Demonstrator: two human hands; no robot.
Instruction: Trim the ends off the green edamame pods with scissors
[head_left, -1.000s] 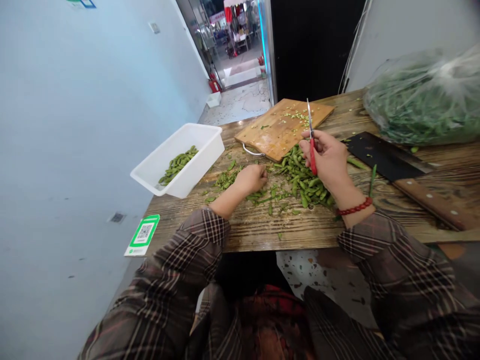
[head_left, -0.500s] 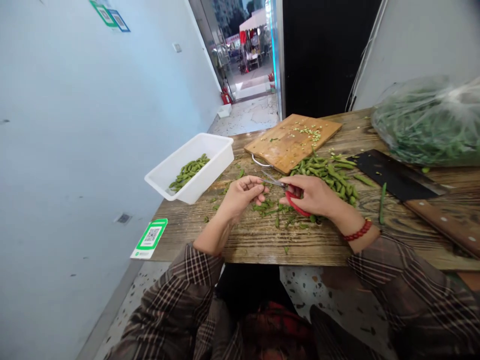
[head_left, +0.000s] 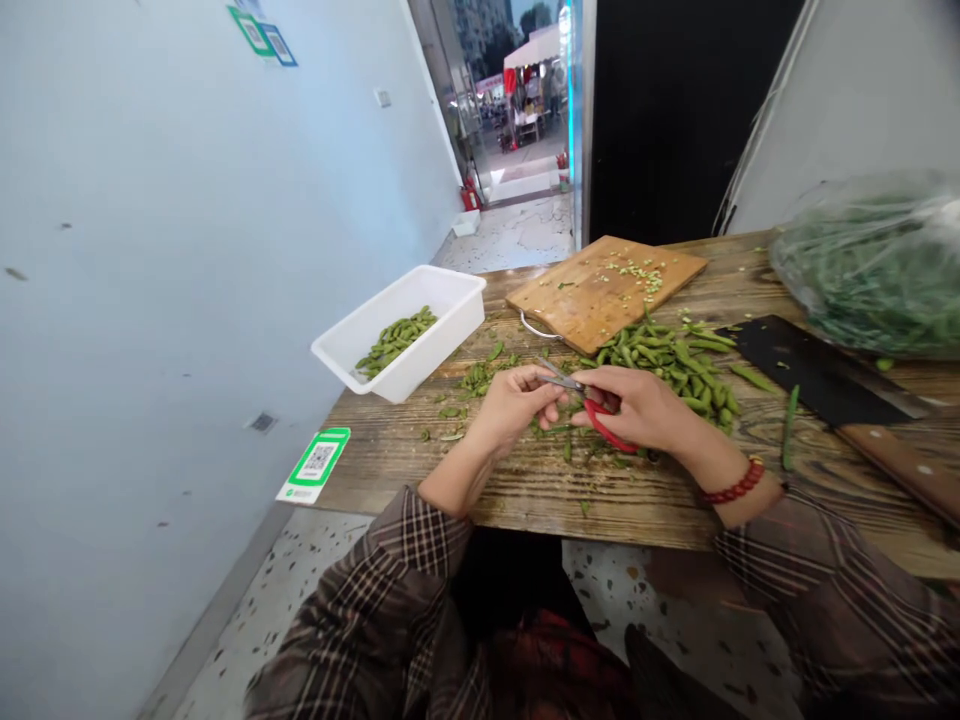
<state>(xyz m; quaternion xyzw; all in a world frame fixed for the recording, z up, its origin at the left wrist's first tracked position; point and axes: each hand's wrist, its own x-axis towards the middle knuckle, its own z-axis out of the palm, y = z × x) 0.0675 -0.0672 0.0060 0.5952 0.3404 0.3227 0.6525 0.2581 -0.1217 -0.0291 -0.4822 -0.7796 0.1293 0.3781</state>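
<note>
Red-handled scissors are gripped in my right hand, their blades pointing left toward my left hand. The fingers of my left hand are pinched together beside the blades; what they hold is too small to make out. A pile of green pods lies just beyond my right hand. Trimmed green bits are scattered on the wooden table around both hands. More pods rest inside a white plastic tub at the left.
A wooden cutting board with small pieces on it lies behind my hands. A cleaver and a plastic bag of greens are at the right. A QR code card sits at the table's left edge.
The whole view has shifted, so things appear a little further right. The scissor blades now look nearly closed and lie closer to the fingertips of my left hand.
</note>
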